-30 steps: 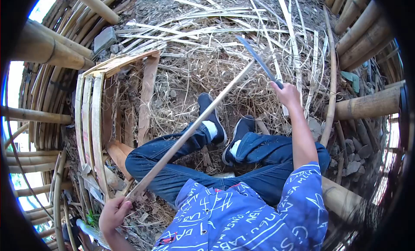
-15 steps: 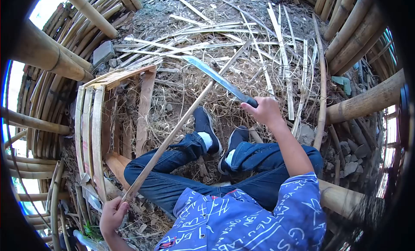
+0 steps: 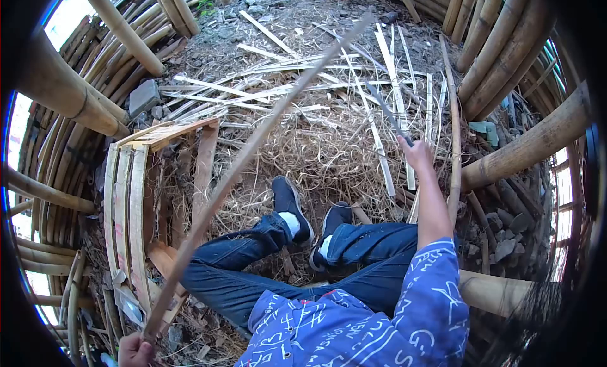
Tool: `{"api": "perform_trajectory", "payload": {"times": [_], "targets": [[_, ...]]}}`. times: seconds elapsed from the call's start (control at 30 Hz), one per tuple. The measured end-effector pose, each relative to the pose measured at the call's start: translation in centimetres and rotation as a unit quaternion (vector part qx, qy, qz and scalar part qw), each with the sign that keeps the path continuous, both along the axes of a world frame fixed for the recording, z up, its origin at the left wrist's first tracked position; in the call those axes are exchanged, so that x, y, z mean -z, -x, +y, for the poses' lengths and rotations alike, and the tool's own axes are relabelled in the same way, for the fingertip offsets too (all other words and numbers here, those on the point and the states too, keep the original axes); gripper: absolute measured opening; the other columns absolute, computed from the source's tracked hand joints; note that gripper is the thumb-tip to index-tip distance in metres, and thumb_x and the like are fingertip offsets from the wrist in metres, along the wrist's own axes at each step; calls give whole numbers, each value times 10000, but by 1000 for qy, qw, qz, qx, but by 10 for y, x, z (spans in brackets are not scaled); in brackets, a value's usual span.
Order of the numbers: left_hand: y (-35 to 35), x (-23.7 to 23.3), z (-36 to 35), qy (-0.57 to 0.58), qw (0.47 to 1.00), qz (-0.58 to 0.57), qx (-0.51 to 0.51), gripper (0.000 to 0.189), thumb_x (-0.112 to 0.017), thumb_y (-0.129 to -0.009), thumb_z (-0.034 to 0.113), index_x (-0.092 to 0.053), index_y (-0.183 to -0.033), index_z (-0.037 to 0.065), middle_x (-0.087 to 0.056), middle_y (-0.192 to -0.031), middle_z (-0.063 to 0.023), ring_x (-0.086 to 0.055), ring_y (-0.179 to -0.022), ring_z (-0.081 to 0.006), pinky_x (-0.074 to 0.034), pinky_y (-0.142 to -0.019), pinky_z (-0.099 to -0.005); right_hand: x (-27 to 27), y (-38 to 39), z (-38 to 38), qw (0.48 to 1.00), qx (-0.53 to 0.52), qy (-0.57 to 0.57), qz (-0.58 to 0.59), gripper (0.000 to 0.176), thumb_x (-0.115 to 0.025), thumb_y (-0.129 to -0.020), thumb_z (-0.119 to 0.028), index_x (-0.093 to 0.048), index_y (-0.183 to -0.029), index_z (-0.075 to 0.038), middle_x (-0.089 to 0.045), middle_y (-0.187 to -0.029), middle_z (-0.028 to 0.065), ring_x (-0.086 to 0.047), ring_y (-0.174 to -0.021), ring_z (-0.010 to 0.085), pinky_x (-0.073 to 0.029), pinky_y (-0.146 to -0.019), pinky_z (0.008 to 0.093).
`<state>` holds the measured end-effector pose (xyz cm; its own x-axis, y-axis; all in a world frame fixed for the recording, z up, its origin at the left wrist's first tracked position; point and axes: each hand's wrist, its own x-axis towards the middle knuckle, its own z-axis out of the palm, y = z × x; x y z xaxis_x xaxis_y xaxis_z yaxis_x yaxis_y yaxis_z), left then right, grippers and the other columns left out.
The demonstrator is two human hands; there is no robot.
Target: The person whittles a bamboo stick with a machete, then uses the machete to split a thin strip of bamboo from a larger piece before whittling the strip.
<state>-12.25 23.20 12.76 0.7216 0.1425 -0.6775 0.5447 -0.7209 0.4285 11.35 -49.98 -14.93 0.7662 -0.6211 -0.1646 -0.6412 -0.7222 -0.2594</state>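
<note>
My left hand (image 3: pixel 134 351), low at the left edge, is closed round the near end of a long brown bamboo strip (image 3: pixel 243 163). The strip slants up and away across the view, its far end in the air above the ground. In my right hand (image 3: pixel 418 155) is the dark handle of a machete (image 3: pixel 387 109). Its blade points away and up to the left, seen nearly edge-on, apart from the strip. Pale split strips (image 3: pixel 383 149) lie on the ground beyond and below the blade.
Curly shavings (image 3: pixel 303 145) cover the ground before my shoes (image 3: pixel 292 205). A slatted wooden crate (image 3: pixel 122 209) stands left of my legs. Bamboo poles (image 3: pixel 528 142) rise on both sides. A grey block (image 3: pixel 144 98) lies at the back left, with stones (image 3: pixel 506 247) at right.
The machete has moved right, off the strip it crossed in view, and its blade has turned edge-on. My left hand has moved down and left, and the strip's far end has risen.
</note>
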Motion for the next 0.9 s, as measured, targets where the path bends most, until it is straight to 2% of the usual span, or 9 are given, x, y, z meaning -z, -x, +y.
{"api": "perform_trajectory", "payload": {"times": [0.17, 0.2, 0.3, 0.37, 0.43, 0.63, 0.77, 0.87, 0.9], "targets": [[-14, 13, 16, 15, 994, -87, -64, 160, -565, -950, 157, -669, -978, 39, -559, -690, 21, -476, -641, -73, -389, -573, -247, -16, 13, 18, 999, -34, -7, -7, 823, -506, -797, -762, -708, -798, 36, -684, -815, 266, -687, -848, 403, -516, -769, 483], [-22, 32, 22, 158, 968, -177, -79, 287, -602, -935, 248, -588, -776, 10, -502, -544, 14, -426, -474, -55, -318, -434, -232, -21, 15, 22, 999, -39, -12, -20, 821, -514, -792, -763, -694, -752, 38, -678, -774, 264, -689, -831, 402, -519, -755, 485], [-41, 33, -16, 76, 965, -240, -76, 326, -597, -942, 305, -567, -781, 23, -470, -551, 45, -392, -459, -35, -280, -412, -219, -41, 24, 36, 994, -57, -56, -75, 825, -515, -796, -769, -669, -707, 36, -642, -661, 219, -671, -707, 381, -493, -648, 455], [-63, 33, -36, 93, 977, -166, -93, 345, -612, -928, 327, -558, -764, 29, -454, -561, 54, -386, -466, -28, -280, -418, -218, -34, 28, 39, 986, -66, -89, -127, 799, -519, -821, -745, -632, -673, 32, -589, -577, 178, -652, -646, 350, -471, -609, 440], [-75, 52, -49, 84, 978, -182, -51, 345, -641, -908, 332, -562, -763, 30, -461, -575, 56, -398, -480, -32, -299, -426, -226, -14, 35, 43, 956, -63, -202, -203, 756, -514, -860, -720, -533, -558, -28, -555, -515, 81, -591, -479, 189, -447, -471, 339], [-113, 127, -104, 166, 985, -50, 3, 367, -724, -834, 324, -572, -747, 1, -496, -601, 31, -484, -586, -51, -383, -505, -253, -36, 83, 146, 844, -39, -478, -241, 623, -512, -879, -692, -499, -715, -92, -505, -546, -9, -518, -432, 88, -397, -377, 221], [-127, 199, -150, 48, 965, -236, 100, 389, -742, -807, 309, -547, -742, -22, -589, -639, -151, -573, -592, -266, -441, -579, -383, -15, 120, 218, 803, -91, -536, -244, 566, -509, -947, -582, -500, -686, -80, -510, -558, 4, -495, -452, 89, -376, -414, 231], [-128, 228, -172, 1, 969, -228, 98, 357, -731, -805, 278, -544, -816, -25, -599, -742, -264, -614, -713, -426, -468, -635, -456, 9, 144, 258, 800, -109, -568, -156, 629, -469, -942, -626, -515, -686, -54, -513, -550, 26, -497, -441, 103, -384, -415, 240], [-125, 236, -175, 0, 971, -220, 96, 357, -731, -805, 278, -544, -816, -25, -599, -742, -264, -614, -713, -426, -468, -635, -456, 4, 150, 268, 793, -108, -585, -128, 544, -534, -964, -518, -523, -666, -63, -533, -553, 13, -517, -470, 90, -384, -435, 238]]}}
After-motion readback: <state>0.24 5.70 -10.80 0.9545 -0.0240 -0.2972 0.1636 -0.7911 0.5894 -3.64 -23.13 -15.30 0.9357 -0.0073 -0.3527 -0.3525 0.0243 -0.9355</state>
